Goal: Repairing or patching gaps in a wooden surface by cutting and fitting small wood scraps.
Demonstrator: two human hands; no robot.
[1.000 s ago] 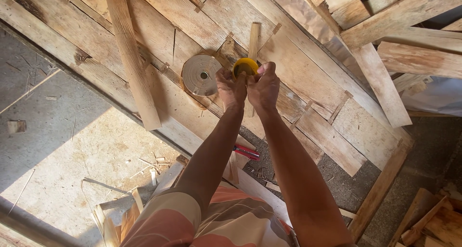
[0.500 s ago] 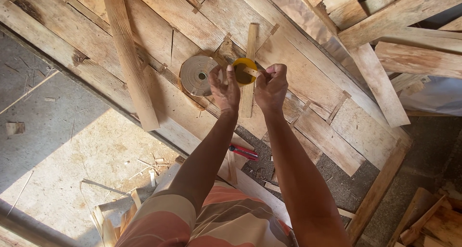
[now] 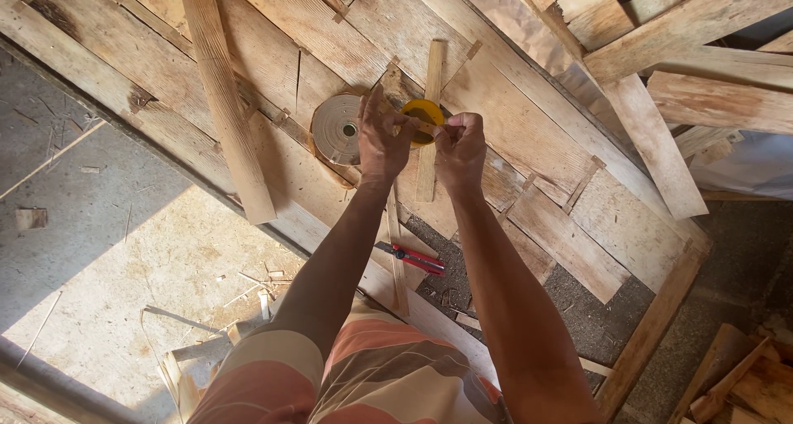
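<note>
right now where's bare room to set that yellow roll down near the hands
Free: the bare boards left of the long slat, and the planks right of the right hand. Crowded: between the tan tape roll, the yellow roll and the upright thin strip, and down by the red cutters.

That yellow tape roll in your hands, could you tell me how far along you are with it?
Done: the yellow tape roll is picked up, clear of the boards. In hand: the left hand and right hand both pinch at it, seemingly working the end free. Left: no strip is pulled out yet; the larger tan roll and red cutter lie untouched.
</note>
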